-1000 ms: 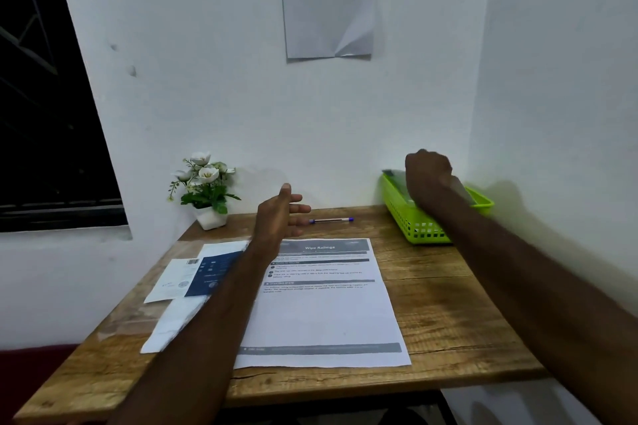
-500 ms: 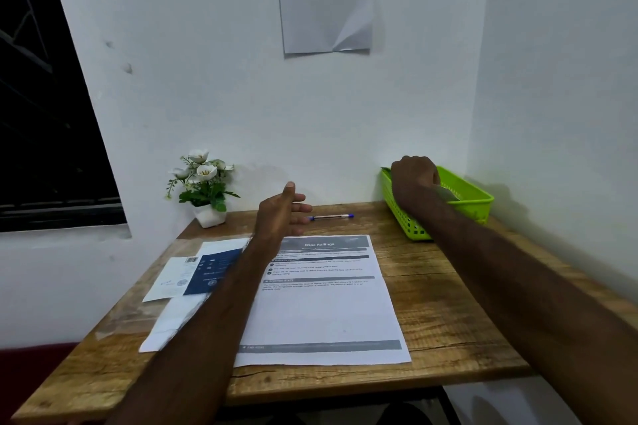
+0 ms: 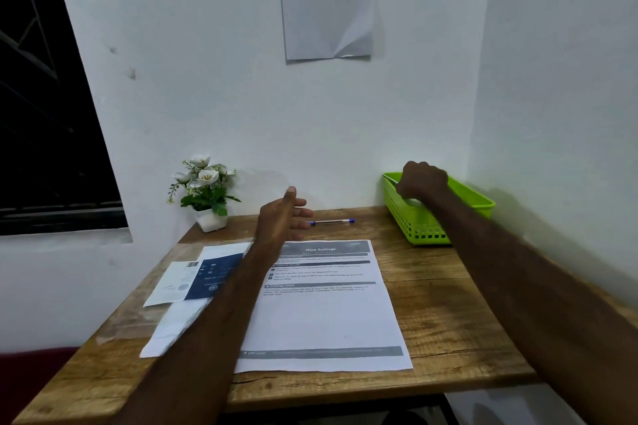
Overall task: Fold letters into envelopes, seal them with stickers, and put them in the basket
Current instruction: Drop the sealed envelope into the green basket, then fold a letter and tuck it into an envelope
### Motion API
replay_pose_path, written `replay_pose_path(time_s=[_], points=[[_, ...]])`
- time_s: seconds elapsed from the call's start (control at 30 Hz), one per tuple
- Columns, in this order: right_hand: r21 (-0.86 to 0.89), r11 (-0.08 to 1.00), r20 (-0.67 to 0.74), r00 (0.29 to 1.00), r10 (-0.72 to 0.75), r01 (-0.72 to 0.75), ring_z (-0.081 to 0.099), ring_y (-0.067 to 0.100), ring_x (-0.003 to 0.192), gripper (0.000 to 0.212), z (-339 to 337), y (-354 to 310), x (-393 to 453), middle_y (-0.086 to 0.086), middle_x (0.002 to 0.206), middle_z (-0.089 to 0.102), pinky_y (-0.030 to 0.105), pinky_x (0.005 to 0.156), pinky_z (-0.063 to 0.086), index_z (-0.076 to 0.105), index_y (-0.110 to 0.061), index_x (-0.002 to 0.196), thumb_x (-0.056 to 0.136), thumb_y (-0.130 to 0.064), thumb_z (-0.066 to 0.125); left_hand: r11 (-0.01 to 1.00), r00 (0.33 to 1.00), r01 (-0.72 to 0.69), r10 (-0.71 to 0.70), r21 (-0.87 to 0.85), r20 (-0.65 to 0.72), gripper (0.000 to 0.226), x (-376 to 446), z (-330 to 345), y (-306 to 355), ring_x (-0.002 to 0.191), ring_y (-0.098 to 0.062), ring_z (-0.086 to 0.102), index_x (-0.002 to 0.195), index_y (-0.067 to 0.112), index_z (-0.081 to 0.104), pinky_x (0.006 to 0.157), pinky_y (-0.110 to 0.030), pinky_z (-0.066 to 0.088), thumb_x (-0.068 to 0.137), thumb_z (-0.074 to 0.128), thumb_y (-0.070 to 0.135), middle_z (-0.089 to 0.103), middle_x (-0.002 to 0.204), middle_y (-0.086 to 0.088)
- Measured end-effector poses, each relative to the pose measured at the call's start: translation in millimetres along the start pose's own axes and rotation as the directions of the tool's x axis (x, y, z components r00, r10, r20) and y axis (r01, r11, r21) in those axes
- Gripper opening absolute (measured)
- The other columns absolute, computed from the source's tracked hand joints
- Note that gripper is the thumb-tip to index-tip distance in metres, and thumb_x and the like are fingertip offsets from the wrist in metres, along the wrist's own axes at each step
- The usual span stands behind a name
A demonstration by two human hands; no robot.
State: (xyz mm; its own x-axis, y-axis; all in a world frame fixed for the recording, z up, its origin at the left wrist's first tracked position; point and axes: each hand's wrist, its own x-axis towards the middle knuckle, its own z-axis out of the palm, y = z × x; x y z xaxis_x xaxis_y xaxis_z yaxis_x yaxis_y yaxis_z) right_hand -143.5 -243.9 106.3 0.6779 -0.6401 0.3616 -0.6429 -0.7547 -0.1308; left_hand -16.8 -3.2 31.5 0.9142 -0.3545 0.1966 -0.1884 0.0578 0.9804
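Both hands are raised over the table (image 3: 448, 321): the left hand (image 3: 281, 217) hovers loosely open and holds nothing, while the right hand (image 3: 422, 183), fingers curled, sits at the rim of the green basket (image 3: 428, 221) at two o'clock, on what seems an envelope (image 3: 393, 179), the grip hidden. Since a second ago the right hand has dropped lower into the basket. A printed sheet (image 3: 324, 307) headed "Wipe Railings" lies centred, envelopes (image 3: 193, 281) at nine o'clock.
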Motion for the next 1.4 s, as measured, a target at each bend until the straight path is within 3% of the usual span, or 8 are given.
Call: replay_pose_path(time_s=[0.17,0.37,0.67,0.87,1.1,1.23,1.33,1.4], points=[[-0.113,0.993,0.138,0.990,-0.004,0.020,0.068,0.029,0.109,0.044,-28,21,-6,0.009,0.117,0.069,0.032,0.081,0.049,0.064,-0.017,0.104,0.065,-0.020,0.084,1.000,1.000,0.004,-0.004,-0.001,0.006,0.052,-2,0,1,0.075,-0.024,0.075,0.110,0.009,0.072,0.057,-0.030,0.059,0.103,0.045,0.053,0.078,0.096,-0.010],[-0.299,0.953,-0.045,0.997,-0.058,0.042,0.064,0.030,0.119,0.033,-14,40,-16,0.011,0.128,0.065,0.034,0.090,0.049,0.060,-0.009,0.125,0.094,-0.012,0.052,1.000,1.000,-0.002,0.002,-0.003,0.009,0.053,-3,0,1,0.076,-0.025,0.076,0.111,0.009,0.073,0.056,-0.029,0.058,0.102,0.046,0.054,0.078,0.098,-0.010],[-0.354,0.933,-0.294,0.955,-0.049,-0.061,0.069,0.031,0.104,0.028,-38,21,-20,0.009,0.111,0.068,0.031,0.072,0.043,0.070,-0.011,0.109,0.089,0.005,0.059,1.000,1.000,0.004,-0.004,-0.013,0.007,0.052,-1,-1,1,0.074,-0.024,0.075,0.108,0.010,0.073,0.058,-0.031,0.060,0.102,0.047,0.054,0.079,0.095,-0.010],[-0.426,0.905,-0.339,0.926,-0.168,0.009,0.062,0.029,0.104,0.009,-36,15,-21,0.004,0.101,0.069,0.031,0.069,0.040,0.070,-0.016,0.101,0.096,-0.016,0.063,1.000,1.000,-0.002,0.002,0.001,0.002,0.051,-2,0,1,0.075,-0.025,0.075,0.108,0.011,0.073,0.068,-0.039,0.062,0.103,0.045,0.054,0.079,0.094,-0.008],[-0.376,0.925,-0.285,0.942,-0.177,0.060,0.061,0.030,0.110,0.024,-25,26,-20,0.007,0.110,0.068,0.032,0.082,0.047,0.069,-0.015,0.110,0.089,-0.007,0.062,1.000,1.000,0.002,-0.002,0.008,-0.003,0.052,-1,0,1,0.077,-0.026,0.076,0.109,0.011,0.073,0.065,-0.036,0.062,0.103,0.045,0.054,0.079,0.096,-0.009],[-0.352,0.925,-0.165,0.963,-0.214,0.145,0.061,0.030,0.116,0.029,-21,26,-20,0.009,0.120,0.066,0.037,0.090,0.048,0.065,-0.016,0.121,0.093,-0.013,0.056,1.000,1.000,0.000,0.000,0.028,-0.006,0.051,-2,0,0,0.078,-0.026,0.076,0.109,0.012,0.073,0.068,-0.037,0.063,0.103,0.045,0.054,0.079,0.096,-0.008],[-0.110,0.979,0.101,0.981,-0.163,0.174,0.055,0.034,0.125,0.035,-17,30,-14,0.014,0.133,0.060,0.041,0.097,0.044,0.059,-0.012,0.127,0.099,-0.028,0.046,1.000,1.000,0.000,0.000,0.023,-0.006,0.049,-2,1,0,0.077,-0.025,0.076,0.109,0.012,0.073,0.069,-0.038,0.063,0.103,0.046,0.052,0.079,0.095,-0.008],[0.123,0.978,0.256,0.946,-0.198,0.171,0.054,0.028,0.116,0.047,-16,33,-11,0.013,0.126,0.059,0.038,0.094,0.042,0.057,-0.010,0.120,0.094,-0.046,0.039,1.000,1.000,-0.001,0.001,0.021,-0.009,0.047,-2,0,2,0.076,-0.024,0.076,0.108,0.012,0.073,0.068,-0.037,0.063,0.104,0.047,0.050,0.079,0.095,-0.008]])
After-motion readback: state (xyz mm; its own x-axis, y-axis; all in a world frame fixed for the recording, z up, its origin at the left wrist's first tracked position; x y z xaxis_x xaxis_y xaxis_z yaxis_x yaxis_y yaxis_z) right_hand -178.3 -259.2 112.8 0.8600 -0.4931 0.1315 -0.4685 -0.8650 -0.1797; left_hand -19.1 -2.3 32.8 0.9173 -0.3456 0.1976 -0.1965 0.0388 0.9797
